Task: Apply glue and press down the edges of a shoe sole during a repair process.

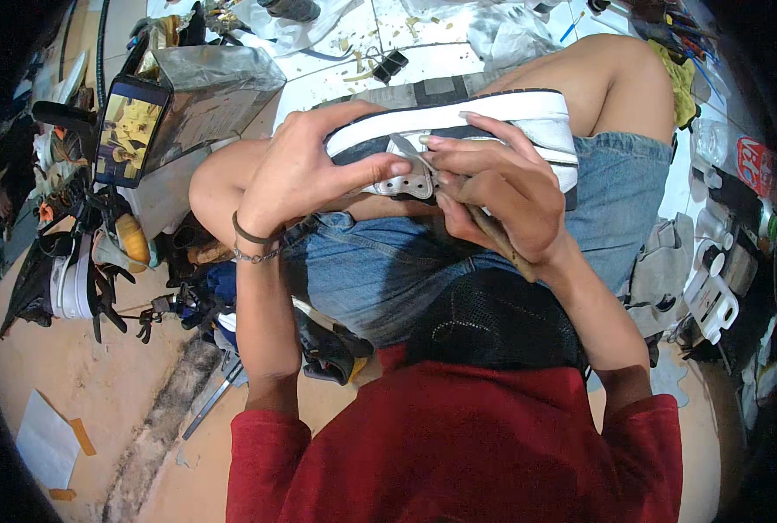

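Observation:
A dark sneaker [458, 116] with a thick white sole and a white eyelet panel lies on its side across my lap, sole edge facing away. My left hand [314, 161] grips its left end, thumb pressed beside the lace holes. In my right hand [515, 192] is a slim knife-like tool [499, 240] with a worn brown handle slanting down toward my wrist. A flat grey tip shows past the fingers against the eyelet panel; its exact shape is partly hidden. Fingers of the right hand also rest along the shoe's side.
At the left, a lit phone [129, 131] stands by a plastic-covered box [218, 91]. Shoes and straps [74, 270] pile up beyond my left arm. Scraps litter the white tiles [336, 65] ahead. Bottles, grey cloth [663, 266] and a white plastic container [711, 305] crowd the right.

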`<move>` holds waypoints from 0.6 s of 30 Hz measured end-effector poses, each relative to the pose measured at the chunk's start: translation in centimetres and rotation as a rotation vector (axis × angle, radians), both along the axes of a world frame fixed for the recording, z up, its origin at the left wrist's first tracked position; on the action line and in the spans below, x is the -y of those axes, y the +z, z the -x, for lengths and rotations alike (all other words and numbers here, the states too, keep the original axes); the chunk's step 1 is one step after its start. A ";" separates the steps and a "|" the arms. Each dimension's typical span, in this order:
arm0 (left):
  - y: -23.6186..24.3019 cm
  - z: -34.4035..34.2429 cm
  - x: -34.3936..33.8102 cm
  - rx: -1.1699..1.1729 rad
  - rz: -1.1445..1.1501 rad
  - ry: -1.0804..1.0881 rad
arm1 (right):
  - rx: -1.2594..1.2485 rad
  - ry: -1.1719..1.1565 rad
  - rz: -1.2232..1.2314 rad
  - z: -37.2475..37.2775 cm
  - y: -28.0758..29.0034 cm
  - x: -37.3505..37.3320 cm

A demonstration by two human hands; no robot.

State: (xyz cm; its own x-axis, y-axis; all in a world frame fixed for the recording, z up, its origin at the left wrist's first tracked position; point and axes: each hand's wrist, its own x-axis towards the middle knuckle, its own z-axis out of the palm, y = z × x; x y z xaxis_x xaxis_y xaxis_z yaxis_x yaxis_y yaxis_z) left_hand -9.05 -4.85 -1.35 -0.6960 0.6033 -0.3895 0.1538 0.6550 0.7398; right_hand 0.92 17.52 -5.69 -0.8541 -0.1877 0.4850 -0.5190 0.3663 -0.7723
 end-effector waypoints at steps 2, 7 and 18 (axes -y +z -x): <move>-0.1 -0.1 0.0 -0.006 -0.005 -0.008 | 0.002 0.007 0.005 0.0 0.0 0.0; -0.6 -0.3 0.1 -0.091 -0.116 -0.030 | 0.033 -0.038 0.052 -0.1 -0.1 -0.1; -0.6 -0.2 0.2 -0.062 -0.124 -0.006 | -0.013 -0.054 -0.103 0.0 -0.3 1.1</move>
